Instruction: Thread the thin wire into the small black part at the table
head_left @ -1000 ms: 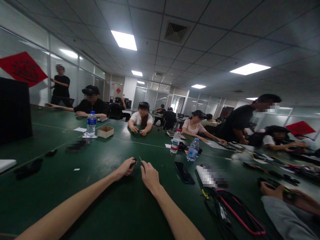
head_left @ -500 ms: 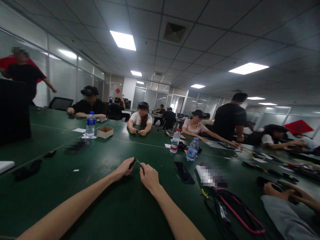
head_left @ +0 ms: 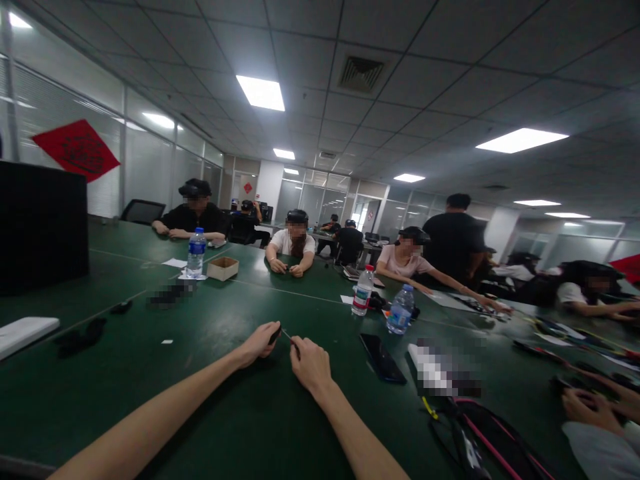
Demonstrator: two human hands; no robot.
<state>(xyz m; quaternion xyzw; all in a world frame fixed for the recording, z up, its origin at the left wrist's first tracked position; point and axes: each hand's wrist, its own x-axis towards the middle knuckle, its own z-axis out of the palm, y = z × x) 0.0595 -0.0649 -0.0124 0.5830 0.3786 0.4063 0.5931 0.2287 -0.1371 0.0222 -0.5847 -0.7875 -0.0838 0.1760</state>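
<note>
In the head view my left hand (head_left: pixel 259 345) is closed around a small black object (head_left: pixel 275 333), most of it hidden by the fingers. My right hand (head_left: pixel 311 363) grips what looks like a small screwdriver (head_left: pixel 287 334), its thin metal shaft pointing left at the black object. Whether the tip touches that object I cannot tell. Both hands are low over the green table (head_left: pixel 220 400), a short gap between them. A dark smartphone (head_left: pixel 383 358) lies right of my right hand.
Two water bottles (head_left: pixel 362 291) stand beyond the phone; another bottle (head_left: pixel 197 253) is beside a small open box (head_left: pixel 223 269). A pink-edged black case (head_left: pixel 500 433) lies at right, near a co-worker's hands (head_left: pixel 590 408). A black box-shaped object (head_left: pixel 43 227) stands at left.
The view has turned slightly left, so everything sits further right and a little lower. My hands keep the same hold. The person at far left is out of view.
</note>
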